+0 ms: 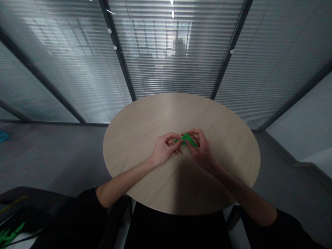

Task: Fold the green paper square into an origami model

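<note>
Between both my hands, over the middle of the round table, is a small green folded piece that looks like paper. My left hand pinches its left end between thumb and fingers. On the other side my right hand grips the wider, pointed part, thumb below and fingers curled behind it. Fingers cover part of the piece, so its full shape is hidden.
The pale wooden round table stands before a glass wall with blinds. Dark armrests lie near me. At lower left are green strips on something white. A blue item lies on the floor at far left.
</note>
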A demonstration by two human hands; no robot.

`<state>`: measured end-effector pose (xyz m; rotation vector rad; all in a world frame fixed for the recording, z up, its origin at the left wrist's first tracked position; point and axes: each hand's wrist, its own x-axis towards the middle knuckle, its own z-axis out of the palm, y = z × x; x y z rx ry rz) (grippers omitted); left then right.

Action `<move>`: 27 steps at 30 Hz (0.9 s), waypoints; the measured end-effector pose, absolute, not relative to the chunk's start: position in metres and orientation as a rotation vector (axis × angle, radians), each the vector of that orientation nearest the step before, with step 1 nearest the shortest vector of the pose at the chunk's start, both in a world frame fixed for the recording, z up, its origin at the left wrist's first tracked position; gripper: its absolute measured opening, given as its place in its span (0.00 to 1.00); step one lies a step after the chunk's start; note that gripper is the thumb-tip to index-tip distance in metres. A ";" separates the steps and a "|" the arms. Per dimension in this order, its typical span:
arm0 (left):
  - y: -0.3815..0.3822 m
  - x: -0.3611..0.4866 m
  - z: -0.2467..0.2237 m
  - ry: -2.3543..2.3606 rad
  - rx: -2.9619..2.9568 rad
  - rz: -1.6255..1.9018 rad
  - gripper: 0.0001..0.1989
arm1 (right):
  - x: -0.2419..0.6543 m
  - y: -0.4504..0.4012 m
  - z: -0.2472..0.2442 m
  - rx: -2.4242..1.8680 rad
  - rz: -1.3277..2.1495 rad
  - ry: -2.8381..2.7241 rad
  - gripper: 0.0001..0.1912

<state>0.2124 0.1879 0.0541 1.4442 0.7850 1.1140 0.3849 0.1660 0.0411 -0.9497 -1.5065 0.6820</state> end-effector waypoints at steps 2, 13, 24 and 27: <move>0.187 0.212 0.054 0.795 1.450 1.113 0.18 | 0.385 0.167 0.040 -0.963 0.669 -1.505 0.13; 0.188 0.213 0.051 0.810 1.475 1.143 0.18 | 0.384 0.166 0.041 -0.963 0.680 -1.485 0.14; 0.188 0.213 0.052 0.785 1.444 1.126 0.17 | 0.384 0.167 0.040 -0.941 0.699 -1.490 0.14; 0.188 0.213 0.051 0.799 1.460 1.132 0.17 | 0.384 0.167 0.041 -0.939 0.708 -1.478 0.14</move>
